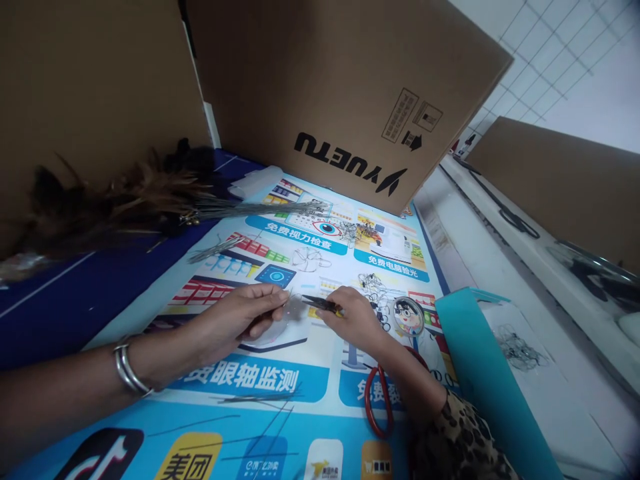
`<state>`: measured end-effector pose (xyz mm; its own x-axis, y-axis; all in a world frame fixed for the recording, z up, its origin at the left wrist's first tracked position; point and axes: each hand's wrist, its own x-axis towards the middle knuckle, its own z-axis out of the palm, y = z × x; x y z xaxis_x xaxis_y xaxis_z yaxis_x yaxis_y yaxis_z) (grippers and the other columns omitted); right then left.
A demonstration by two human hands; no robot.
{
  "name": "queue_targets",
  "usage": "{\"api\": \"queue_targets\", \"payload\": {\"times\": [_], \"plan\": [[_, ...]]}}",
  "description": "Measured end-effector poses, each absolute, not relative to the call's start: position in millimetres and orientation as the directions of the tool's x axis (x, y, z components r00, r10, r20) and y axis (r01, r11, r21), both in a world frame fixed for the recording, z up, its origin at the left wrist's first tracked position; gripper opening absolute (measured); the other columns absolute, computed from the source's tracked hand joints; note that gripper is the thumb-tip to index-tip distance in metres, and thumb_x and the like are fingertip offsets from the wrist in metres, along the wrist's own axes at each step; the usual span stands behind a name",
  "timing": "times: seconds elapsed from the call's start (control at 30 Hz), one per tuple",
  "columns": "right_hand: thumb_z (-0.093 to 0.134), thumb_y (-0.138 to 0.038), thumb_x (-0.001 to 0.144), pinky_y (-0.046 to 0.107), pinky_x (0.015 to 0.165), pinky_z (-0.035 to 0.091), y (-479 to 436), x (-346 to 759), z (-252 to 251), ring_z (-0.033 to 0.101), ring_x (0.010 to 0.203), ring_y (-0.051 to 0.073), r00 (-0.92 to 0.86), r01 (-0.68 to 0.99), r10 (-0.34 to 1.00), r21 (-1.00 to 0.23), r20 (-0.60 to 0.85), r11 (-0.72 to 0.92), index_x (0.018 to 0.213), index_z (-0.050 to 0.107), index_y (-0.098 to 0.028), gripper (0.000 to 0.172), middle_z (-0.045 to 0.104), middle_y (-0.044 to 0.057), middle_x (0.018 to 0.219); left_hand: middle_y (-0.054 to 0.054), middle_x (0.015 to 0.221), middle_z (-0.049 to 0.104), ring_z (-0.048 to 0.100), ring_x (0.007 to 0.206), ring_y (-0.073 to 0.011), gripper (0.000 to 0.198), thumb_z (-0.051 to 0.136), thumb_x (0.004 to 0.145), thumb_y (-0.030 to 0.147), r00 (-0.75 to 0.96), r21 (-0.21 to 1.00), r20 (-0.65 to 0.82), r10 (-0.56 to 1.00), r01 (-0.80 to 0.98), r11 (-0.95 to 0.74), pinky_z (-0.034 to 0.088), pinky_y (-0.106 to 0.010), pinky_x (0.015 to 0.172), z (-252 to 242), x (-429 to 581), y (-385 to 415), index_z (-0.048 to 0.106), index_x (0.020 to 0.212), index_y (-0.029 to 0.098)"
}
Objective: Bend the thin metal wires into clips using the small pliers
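My left hand (260, 310) pinches a small, thin wire (291, 294) between thumb and fingertips; its full shape is hard to make out. From the right, my right hand (356, 321) grips dark-jawed pliers (320, 303), their tips pointing at the wire and close to it. Under my right forearm lie red-handled scissors (379, 403), partly hidden. A tangle of bent wire pieces (373, 290) rests beyond my right hand, beside a round tin (409, 316) with a cartoon figure. A wire shape with several loops (311, 259) lies farther back.
Straight wires (260, 399) lie near the front edge, with a thick bundle (250, 207) and brown feathers (125, 193) at back left. A large cardboard box (345, 87) stands behind the printed sheet. On the right, a teal-edged box (493, 380) holds coiled wire (520, 348).
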<state>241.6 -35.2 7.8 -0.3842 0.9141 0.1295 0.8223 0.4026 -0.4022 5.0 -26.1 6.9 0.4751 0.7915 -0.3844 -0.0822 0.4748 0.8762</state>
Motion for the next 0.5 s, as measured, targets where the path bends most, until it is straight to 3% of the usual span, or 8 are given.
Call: {"api": "queue_targets", "payload": {"times": [0.27,0.5], "plan": [[0.066,-0.040,0.088,0.024,0.064,0.036,-38,239,10,0.059,0.076,0.015,-0.420,0.842,0.906,-0.348,0.057,0.412,0.082,0.067,-0.019,0.022,0.067,0.003,0.081,0.003,0.058,0.052,0.032,0.040,-0.0052,0.032,0.065,0.085,0.044,0.496,0.879,-0.366,0.787,-0.093,0.467,0.015,-0.022,0.041,6,5,-25,0.059,0.069,0.017],[0.063,-0.042,0.090,0.025,0.061,0.032,-45,232,15,0.059,0.075,0.015,-0.377,0.882,0.926,-0.300,0.016,0.364,0.081,0.067,-0.020,0.024,0.068,0.002,0.079,0.006,0.047,0.040,0.027,0.040,-0.0064,0.034,0.063,0.086,0.045,0.426,0.878,-0.351,0.834,-0.161,0.451,0.014,-0.022,0.041,12,7,-28,0.057,0.068,0.016]]}}
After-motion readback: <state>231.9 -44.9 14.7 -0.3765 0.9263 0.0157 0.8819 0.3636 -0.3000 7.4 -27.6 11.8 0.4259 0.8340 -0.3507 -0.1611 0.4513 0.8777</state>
